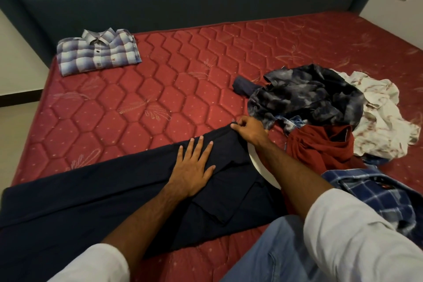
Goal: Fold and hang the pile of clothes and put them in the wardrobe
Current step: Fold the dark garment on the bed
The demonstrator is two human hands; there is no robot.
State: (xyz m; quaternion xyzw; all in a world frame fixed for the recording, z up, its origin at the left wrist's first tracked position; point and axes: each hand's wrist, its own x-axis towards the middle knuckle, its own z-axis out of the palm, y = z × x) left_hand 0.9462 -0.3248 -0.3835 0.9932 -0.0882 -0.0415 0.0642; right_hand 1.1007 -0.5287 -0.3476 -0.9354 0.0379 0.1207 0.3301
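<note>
Dark navy trousers [96,204] lie flat across the near edge of the bed, stretching from the left toward the middle. A folded blue-and-white checked shirt [98,51] sits neatly at the far left. On the right lies the unfolded pile [320,107]: a dark mottled shirt, a white stained cloth, a maroon top [320,146] and a blue plaid shirt [377,194] nearest.
</note>
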